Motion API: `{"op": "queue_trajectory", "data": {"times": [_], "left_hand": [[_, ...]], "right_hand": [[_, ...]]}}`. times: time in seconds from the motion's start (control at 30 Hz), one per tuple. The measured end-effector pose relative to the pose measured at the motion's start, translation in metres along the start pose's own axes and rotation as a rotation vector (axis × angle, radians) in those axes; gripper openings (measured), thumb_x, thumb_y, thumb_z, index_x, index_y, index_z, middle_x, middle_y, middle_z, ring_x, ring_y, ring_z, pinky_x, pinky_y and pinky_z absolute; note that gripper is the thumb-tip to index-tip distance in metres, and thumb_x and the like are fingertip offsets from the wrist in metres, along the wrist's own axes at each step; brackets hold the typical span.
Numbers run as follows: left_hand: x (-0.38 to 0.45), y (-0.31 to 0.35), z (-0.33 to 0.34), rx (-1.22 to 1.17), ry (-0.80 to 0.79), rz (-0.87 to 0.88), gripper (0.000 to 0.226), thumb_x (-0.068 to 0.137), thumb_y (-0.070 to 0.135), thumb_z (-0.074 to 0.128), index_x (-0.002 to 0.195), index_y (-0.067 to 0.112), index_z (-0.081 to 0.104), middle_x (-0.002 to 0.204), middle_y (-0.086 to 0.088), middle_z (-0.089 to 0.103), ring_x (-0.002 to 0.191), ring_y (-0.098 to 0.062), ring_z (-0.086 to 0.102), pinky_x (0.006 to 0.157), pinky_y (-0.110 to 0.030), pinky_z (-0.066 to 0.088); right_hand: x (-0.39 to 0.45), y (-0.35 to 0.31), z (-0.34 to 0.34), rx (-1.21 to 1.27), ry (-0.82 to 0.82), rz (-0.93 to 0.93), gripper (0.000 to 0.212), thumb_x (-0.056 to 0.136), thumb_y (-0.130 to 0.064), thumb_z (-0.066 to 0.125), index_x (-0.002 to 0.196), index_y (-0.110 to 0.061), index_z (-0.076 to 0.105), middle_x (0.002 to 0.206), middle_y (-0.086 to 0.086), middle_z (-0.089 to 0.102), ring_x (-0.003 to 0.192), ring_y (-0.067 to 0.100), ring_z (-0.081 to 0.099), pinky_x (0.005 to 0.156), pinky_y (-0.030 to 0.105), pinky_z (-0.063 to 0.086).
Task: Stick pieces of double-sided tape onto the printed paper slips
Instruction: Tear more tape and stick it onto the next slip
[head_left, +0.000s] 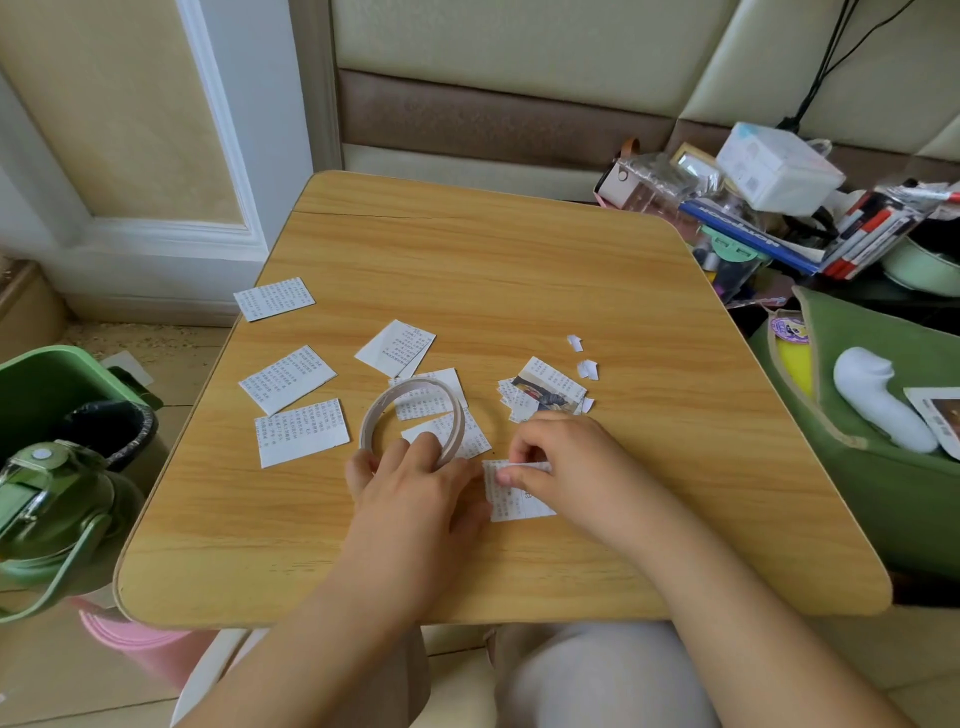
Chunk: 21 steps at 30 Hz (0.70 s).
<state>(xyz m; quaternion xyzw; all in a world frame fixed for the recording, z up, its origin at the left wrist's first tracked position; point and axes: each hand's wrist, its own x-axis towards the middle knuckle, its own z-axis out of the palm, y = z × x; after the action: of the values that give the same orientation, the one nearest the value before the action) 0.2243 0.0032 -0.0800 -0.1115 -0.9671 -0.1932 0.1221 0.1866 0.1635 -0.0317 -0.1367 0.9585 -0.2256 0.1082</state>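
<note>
Green fabric pouch (878, 467) at the right holds a white sock-like bundle (872, 410). Near the wooden table's (467, 249) front edge, the right hand (561, 457) pinches a white tape piece on a printed paper slip (514, 499), while the left hand's (415, 488) curled fingers grip the thin tape roll (410, 421). Bare wood lies beyond the scattered slips (291, 405).

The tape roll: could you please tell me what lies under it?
Two printed slips lie under the tape roll, showing through its ring. The left hand covers its near edge.
</note>
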Motion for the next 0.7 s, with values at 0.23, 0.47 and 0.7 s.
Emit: {"op": "queue_trajectory", "data": {"times": [0.23, 0.47, 0.7], "left_hand": [[0.000, -0.001, 0.001, -0.011, -0.012, 0.003, 0.022, 0.067, 0.039, 0.071, 0.088, 0.032, 0.072, 0.072, 0.011, 0.031, 0.069, -0.021, 0.051, 0.070, -0.032, 0.015], [0.000, 0.003, 0.004, 0.026, 0.005, -0.006, 0.023, 0.064, 0.043, 0.073, 0.075, 0.024, 0.067, 0.069, 0.007, 0.044, 0.067, -0.021, 0.052, 0.069, -0.033, 0.018], [0.004, 0.006, 0.001, 0.032, -0.075, -0.035, 0.036, 0.053, 0.047, 0.083, 0.070, 0.024, 0.061, 0.068, 0.006, 0.044, 0.067, -0.023, 0.054, 0.064, -0.034, 0.014]], "right_hand": [[0.003, 0.004, 0.009, 0.075, 0.047, 0.047, 0.020, 0.082, -0.026, 0.072, 0.071, -0.019, 0.058, 0.082, -0.008, 0.052, 0.080, 0.009, 0.049, 0.074, 0.025, 0.040], [0.007, 0.002, 0.009, 0.018, 0.034, 0.049, 0.025, 0.084, -0.028, 0.071, 0.068, -0.024, 0.052, 0.083, -0.007, 0.052, 0.079, 0.008, 0.048, 0.071, 0.023, 0.037], [-0.003, 0.007, 0.013, -0.025, 0.098, -0.001, 0.016, 0.084, -0.030, 0.070, 0.084, -0.019, 0.057, 0.099, -0.009, 0.047, 0.096, 0.006, 0.042, 0.077, 0.019, 0.030]]}}
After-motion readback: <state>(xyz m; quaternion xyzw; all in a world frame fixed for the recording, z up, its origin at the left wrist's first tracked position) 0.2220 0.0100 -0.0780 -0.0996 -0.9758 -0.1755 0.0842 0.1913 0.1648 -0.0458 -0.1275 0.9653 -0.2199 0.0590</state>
